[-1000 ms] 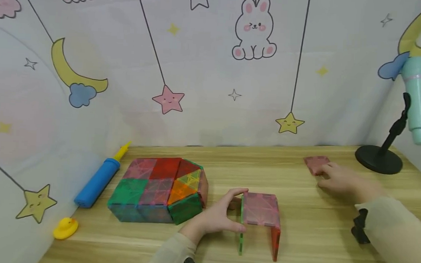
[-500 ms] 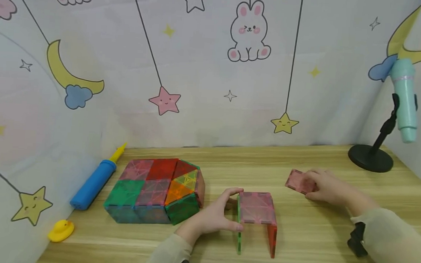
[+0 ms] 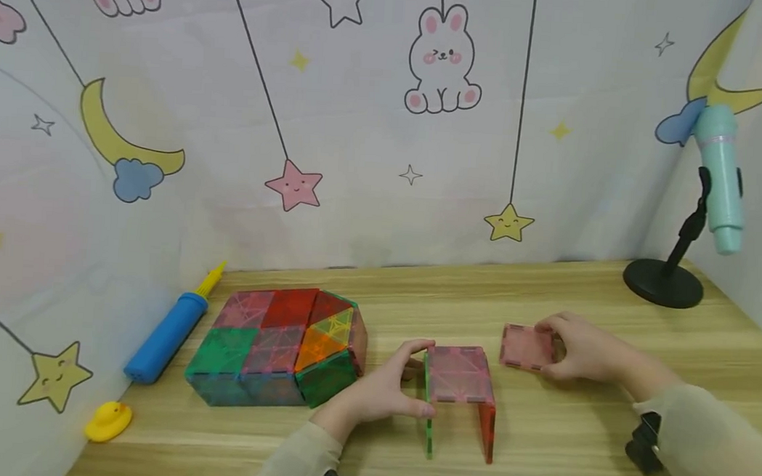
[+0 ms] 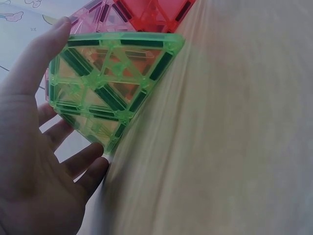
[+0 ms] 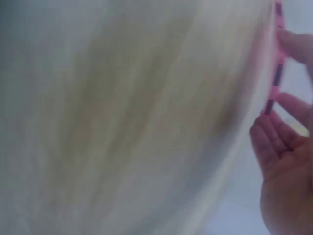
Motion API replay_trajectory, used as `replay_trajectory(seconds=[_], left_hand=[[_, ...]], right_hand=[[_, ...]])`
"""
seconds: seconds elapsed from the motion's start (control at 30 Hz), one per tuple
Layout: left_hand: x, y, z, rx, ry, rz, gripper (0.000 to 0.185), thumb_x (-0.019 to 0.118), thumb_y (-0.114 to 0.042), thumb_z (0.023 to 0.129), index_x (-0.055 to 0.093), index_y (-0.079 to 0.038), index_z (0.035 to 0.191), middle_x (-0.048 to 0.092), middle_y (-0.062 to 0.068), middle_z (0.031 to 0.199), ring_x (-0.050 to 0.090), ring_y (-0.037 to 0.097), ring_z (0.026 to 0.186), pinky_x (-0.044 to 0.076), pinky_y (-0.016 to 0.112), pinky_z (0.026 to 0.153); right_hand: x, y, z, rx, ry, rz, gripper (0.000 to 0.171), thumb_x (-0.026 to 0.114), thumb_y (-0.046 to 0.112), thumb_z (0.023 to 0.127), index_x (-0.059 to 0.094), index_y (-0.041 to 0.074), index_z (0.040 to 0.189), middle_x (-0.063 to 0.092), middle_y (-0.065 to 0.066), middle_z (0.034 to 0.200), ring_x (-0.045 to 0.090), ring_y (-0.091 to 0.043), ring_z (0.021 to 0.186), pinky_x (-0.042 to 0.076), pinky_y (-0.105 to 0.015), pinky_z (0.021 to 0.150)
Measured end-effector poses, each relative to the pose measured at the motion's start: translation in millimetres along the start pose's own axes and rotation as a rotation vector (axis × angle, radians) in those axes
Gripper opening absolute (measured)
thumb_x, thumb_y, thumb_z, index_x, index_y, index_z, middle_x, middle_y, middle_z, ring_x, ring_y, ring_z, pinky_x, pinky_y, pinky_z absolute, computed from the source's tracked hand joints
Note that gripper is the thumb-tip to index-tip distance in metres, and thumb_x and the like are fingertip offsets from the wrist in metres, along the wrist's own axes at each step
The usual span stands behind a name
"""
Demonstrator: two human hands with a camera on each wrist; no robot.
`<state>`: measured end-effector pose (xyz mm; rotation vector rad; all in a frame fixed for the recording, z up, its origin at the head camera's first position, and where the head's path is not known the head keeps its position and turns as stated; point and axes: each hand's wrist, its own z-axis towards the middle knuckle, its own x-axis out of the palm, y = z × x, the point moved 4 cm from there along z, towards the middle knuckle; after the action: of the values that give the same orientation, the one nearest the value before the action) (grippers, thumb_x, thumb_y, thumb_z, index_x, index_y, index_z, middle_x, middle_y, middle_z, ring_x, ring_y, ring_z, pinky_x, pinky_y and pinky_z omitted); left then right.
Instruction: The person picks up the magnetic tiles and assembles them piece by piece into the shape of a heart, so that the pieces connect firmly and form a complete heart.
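My left hand [image 3: 381, 392] holds the left side of a small arch of magnetic tiles, thumb at the near edge and fingers at the far edge of its green tile [image 4: 108, 78]. A clear pink square tile [image 3: 459, 374] forms the arch's top, and a red tile [image 3: 486, 430] stands upright as its right side. To the right and a little farther back, my right hand [image 3: 586, 350] pinches a flat pink square tile [image 3: 523, 346] by its right edge, low over the table. That tile appears edge-on in the right wrist view, against the fingertips.
Left of my left hand sits a larger low block of coloured tiles [image 3: 250, 346]. Beyond it lie a blue pump [image 3: 168, 334] and a yellow rubber duck [image 3: 108, 421]. A mint microphone [image 3: 720, 179] on a black stand [image 3: 663, 283] is at the back right, before a printed cloth backdrop [image 3: 362, 120].
My right hand has brought the pink tile from the back right toward the arch, turning it on the way. The left hand stays at the arch, while the head view has shifted slightly.
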<state>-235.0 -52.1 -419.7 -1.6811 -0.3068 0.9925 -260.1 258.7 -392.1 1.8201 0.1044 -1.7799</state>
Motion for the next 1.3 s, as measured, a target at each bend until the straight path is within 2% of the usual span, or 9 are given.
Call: replay_trajectory(seconds=[0.13, 0.27, 0.37, 0.53, 0.67, 0.93, 1.17, 1.23, 1.3], left_hand=[[0.2, 0.4, 0.8, -0.032, 0.01, 0.009, 0.086, 0.075, -0.031, 0.08, 0.021, -0.026, 0.148, 0.03, 0.003, 0.144, 0.038, 0.024, 0.126, 0.035, 0.047, 0.099], [-1.2, -1.1, -0.3, -0.045, 0.01, 0.022, 0.087, 0.075, -0.029, 0.08, 0.02, -0.025, 0.148, 0.027, 0.002, 0.146, 0.036, 0.024, 0.128, 0.034, 0.047, 0.1], [-1.7, -3.2, 0.1, -0.05, 0.014, 0.04, 0.087, 0.075, -0.029, 0.08, 0.02, -0.024, 0.148, 0.024, 0.001, 0.148, 0.034, 0.025, 0.13, 0.033, 0.046, 0.101], [-4.1, -4.5, -1.0, -0.069, 0.028, 0.075, 0.087, 0.074, -0.034, 0.081, 0.019, -0.025, 0.149, 0.025, 0.005, 0.147, 0.032, 0.026, 0.132, 0.034, 0.049, 0.1], [-6.3, -5.1, -2.4, -0.06, 0.035, 0.097, 0.088, 0.071, -0.042, 0.081, 0.018, -0.026, 0.149, 0.028, 0.008, 0.146, 0.032, 0.026, 0.132, 0.034, 0.05, 0.1], [-5.8, -8.1, -2.5, -0.039, 0.038, 0.124, 0.091, 0.068, -0.052, 0.078, 0.018, -0.025, 0.149, 0.028, 0.008, 0.147, 0.033, 0.025, 0.131, 0.036, 0.049, 0.098], [-5.2, -9.3, -2.1, -0.022, 0.028, 0.125, 0.088, 0.07, -0.044, 0.079, 0.02, -0.02, 0.148, 0.024, 0.006, 0.149, 0.033, 0.027, 0.13, 0.036, 0.05, 0.098], [-5.3, -9.1, -2.3, -0.024, 0.017, 0.131, 0.086, 0.071, -0.041, 0.08, 0.022, -0.019, 0.147, 0.024, 0.005, 0.148, 0.034, 0.028, 0.13, 0.036, 0.049, 0.098], [-5.5, -9.7, -2.5, -0.019, 0.0, 0.138, 0.082, 0.072, -0.039, 0.08, 0.026, -0.019, 0.144, 0.026, 0.005, 0.146, 0.035, 0.027, 0.128, 0.036, 0.048, 0.099]], right_hand=[[-12, 32, -11, -0.106, -0.1, 0.038, 0.069, 0.081, 0.028, 0.069, 0.051, -0.003, 0.123, 0.052, -0.013, 0.117, 0.055, -0.022, 0.096, 0.048, -0.043, 0.08], [-25, 68, -27, -0.339, -0.284, -0.006, 0.075, 0.085, 0.017, 0.059, 0.052, -0.004, 0.123, 0.047, -0.009, 0.116, 0.051, -0.008, 0.089, 0.05, -0.028, 0.074], [-26, 89, -38, -0.51, -0.402, -0.061, 0.076, 0.083, 0.021, 0.056, 0.053, -0.003, 0.122, 0.046, -0.007, 0.115, 0.048, -0.003, 0.088, 0.045, -0.017, 0.073], [-5, 117, -47, -0.676, -0.385, -0.05, 0.082, 0.083, 0.023, 0.054, 0.05, -0.003, 0.125, 0.044, -0.008, 0.118, 0.049, -0.008, 0.094, 0.043, -0.015, 0.079], [16, 131, -49, -0.718, -0.34, -0.04, 0.087, 0.086, 0.024, 0.054, 0.047, -0.001, 0.127, 0.043, -0.01, 0.12, 0.051, -0.015, 0.098, 0.044, -0.019, 0.081], [36, 142, -54, -0.675, -0.425, -0.117, 0.082, 0.085, 0.025, 0.055, 0.048, -0.001, 0.124, 0.043, -0.013, 0.116, 0.053, -0.015, 0.089, 0.048, -0.023, 0.074], [45, 143, -59, -0.71, -0.459, -0.143, 0.075, 0.085, 0.02, 0.059, 0.05, 0.0, 0.122, 0.044, -0.015, 0.115, 0.053, -0.018, 0.089, 0.047, -0.026, 0.073], [46, 141, -60, -0.719, -0.468, -0.128, 0.065, 0.082, 0.021, 0.068, 0.05, 0.0, 0.121, 0.044, -0.016, 0.115, 0.053, -0.018, 0.087, 0.046, -0.025, 0.071], [47, 136, -59, -0.697, -0.461, -0.086, 0.049, 0.071, 0.02, 0.081, 0.05, 0.002, 0.121, 0.042, -0.017, 0.117, 0.053, -0.016, 0.084, 0.046, -0.019, 0.068]])
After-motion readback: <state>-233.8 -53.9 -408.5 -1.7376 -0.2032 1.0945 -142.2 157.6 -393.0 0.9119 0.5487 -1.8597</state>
